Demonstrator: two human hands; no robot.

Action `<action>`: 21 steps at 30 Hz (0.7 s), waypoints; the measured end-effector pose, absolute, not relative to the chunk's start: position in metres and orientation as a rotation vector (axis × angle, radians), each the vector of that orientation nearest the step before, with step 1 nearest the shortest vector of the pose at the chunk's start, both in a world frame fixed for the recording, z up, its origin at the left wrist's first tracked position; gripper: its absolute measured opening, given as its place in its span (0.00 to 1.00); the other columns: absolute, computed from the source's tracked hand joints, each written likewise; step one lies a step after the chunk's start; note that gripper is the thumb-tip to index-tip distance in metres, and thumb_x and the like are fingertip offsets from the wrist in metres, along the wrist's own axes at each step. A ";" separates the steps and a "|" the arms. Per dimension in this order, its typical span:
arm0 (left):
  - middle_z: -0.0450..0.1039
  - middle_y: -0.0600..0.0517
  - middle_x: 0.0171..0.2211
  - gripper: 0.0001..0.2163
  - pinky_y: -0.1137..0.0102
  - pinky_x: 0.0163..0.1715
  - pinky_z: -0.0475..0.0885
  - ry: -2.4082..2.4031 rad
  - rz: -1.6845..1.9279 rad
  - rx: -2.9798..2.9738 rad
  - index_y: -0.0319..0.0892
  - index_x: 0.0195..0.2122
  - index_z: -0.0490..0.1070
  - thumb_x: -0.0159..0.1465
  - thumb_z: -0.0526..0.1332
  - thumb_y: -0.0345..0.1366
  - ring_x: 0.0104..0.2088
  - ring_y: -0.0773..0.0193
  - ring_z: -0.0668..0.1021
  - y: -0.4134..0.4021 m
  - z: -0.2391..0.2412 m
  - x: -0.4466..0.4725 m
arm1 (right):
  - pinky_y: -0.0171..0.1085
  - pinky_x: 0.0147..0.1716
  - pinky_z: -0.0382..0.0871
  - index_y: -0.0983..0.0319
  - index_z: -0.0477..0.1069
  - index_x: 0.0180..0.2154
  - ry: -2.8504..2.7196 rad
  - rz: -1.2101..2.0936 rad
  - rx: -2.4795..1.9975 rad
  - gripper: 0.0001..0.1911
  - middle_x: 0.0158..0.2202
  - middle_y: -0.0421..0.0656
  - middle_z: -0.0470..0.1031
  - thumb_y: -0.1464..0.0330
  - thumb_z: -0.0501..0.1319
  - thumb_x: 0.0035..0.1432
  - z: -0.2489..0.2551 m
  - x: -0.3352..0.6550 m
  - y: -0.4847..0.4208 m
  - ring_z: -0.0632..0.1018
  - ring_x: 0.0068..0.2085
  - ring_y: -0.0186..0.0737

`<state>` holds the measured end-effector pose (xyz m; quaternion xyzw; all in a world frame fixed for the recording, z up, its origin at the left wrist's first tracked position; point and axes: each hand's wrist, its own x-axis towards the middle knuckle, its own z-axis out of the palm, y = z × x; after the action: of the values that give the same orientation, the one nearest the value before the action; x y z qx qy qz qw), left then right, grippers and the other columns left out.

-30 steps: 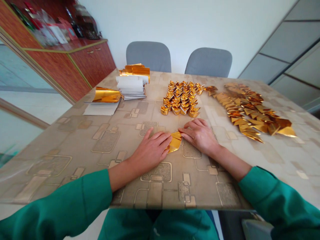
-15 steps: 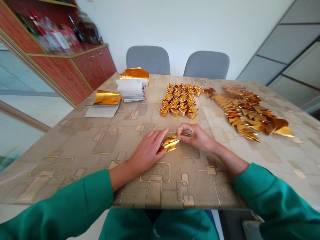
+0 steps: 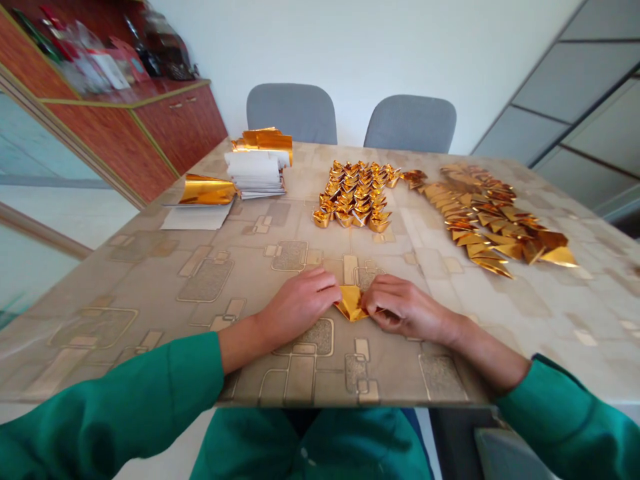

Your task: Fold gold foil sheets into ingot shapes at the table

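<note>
Between my hands a folded piece of gold foil paper [image 3: 351, 303] lies low over the near part of the table, its middle showing a pointed lower edge. My left hand [image 3: 310, 300] is closed on the paper's left end, fingers bent over it. On the right end my right hand [image 3: 403, 307] is closed too, fingertips pinching the paper. Beyond them stand rows of finished-looking gold paper ingots [image 3: 353, 197], packed close together. A spread of flat, folded gold paper pieces [image 3: 500, 223] lies to the right.
At the back left stands a stack of white-backed paper sheets [image 3: 256, 175] with gold sheets [image 3: 265, 139] behind it. Nearer lies a curled gold sheet [image 3: 207, 190] on a pale sheet [image 3: 195, 217]. Two grey chairs [image 3: 293, 113] face the table [image 3: 150, 267] from the far side.
The gold paper has been turned so its folded face shows between both hands. My left fingers have curled onto its end, and my right hand has come down nearer me.
</note>
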<state>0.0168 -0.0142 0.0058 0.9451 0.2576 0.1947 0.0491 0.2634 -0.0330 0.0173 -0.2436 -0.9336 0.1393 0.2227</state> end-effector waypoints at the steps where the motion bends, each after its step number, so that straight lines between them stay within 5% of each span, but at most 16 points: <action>1: 0.76 0.49 0.36 0.11 0.68 0.41 0.70 0.743 0.570 2.884 0.40 0.36 0.75 0.70 0.53 0.30 0.38 0.62 0.74 -0.015 0.006 0.014 | 0.35 0.34 0.66 0.61 0.67 0.33 -2.592 0.386 -0.676 0.07 0.29 0.41 0.71 0.75 0.54 0.64 0.017 0.264 -0.034 0.70 0.32 0.35; 8: 0.73 0.42 0.53 0.15 0.61 0.52 0.70 0.572 0.457 3.029 0.39 0.54 0.71 0.69 0.53 0.32 0.52 0.57 0.74 -0.029 0.004 -0.004 | 0.40 0.43 0.68 0.62 0.73 0.40 -2.770 0.167 -0.591 0.10 0.39 0.46 0.77 0.72 0.53 0.68 0.025 0.269 -0.043 0.74 0.43 0.40; 15: 0.72 0.41 0.50 0.19 0.58 0.55 0.68 0.571 0.389 2.913 0.37 0.55 0.69 0.66 0.60 0.40 0.52 0.52 0.72 -0.038 0.008 0.001 | 0.41 0.41 0.66 0.62 0.74 0.41 -2.766 -0.120 -0.548 0.11 0.39 0.45 0.78 0.74 0.53 0.69 0.020 0.274 -0.052 0.74 0.41 0.39; 21: 0.65 0.40 0.58 0.25 0.48 0.55 0.65 0.476 0.287 2.935 0.50 0.62 0.64 0.66 0.57 0.52 0.55 0.45 0.67 -0.038 0.010 -0.001 | 0.41 0.41 0.67 0.63 0.75 0.44 -2.746 -0.020 -0.665 0.10 0.41 0.47 0.79 0.71 0.55 0.68 0.016 0.274 -0.062 0.75 0.41 0.40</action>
<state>-0.0008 -0.0376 0.0098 0.9796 0.1588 0.0956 0.0773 0.2738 -0.0624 0.0162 -0.2324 -0.9598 -0.0070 0.1573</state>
